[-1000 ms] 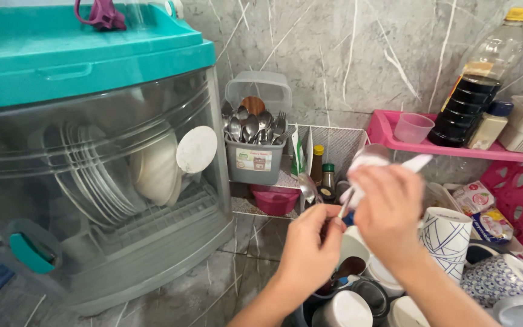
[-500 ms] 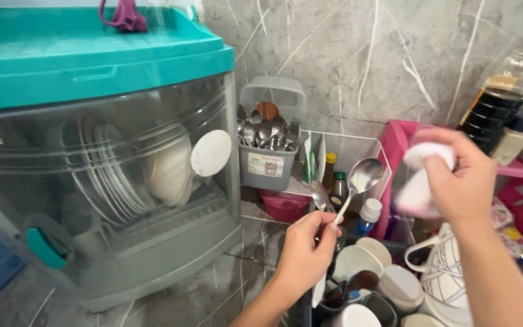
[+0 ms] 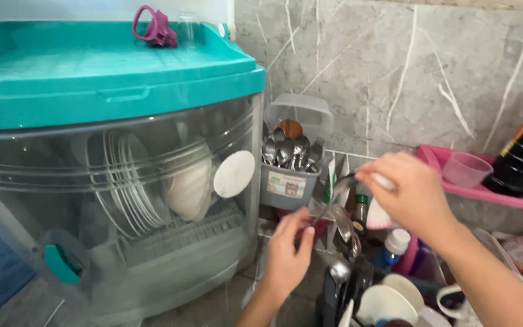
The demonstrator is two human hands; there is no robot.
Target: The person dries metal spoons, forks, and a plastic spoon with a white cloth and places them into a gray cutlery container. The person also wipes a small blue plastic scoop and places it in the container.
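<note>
Left-hand grip (image 3: 287,254) is closed around the handles of a bunch of spoons (image 3: 341,227) — at least two blurred bowls show, one tilted up near the right hand and one hanging lower over the dishes. Seen from the head camera, the right hand (image 3: 411,195) is clenched on a pale cloth or sponge (image 3: 378,212), of which only a white edge pokes out below the fingers; whether it touches a spoon just now I cannot tell through the blur. The step in hand looks like wiping cutlery piece by piece, and the next move would call for one spoon to be drawn clear of the bunch without loosening the rest. The spoons stand just right of and above the left fist, between the two hands. A grey cutlery holder (image 3: 290,175), already full of spoons and forks, hangs close behind on the side of the teal-lidded dish rack (image 3: 116,79) — bowls and cups (image 3: 388,303) crowd the counter below.
</note>
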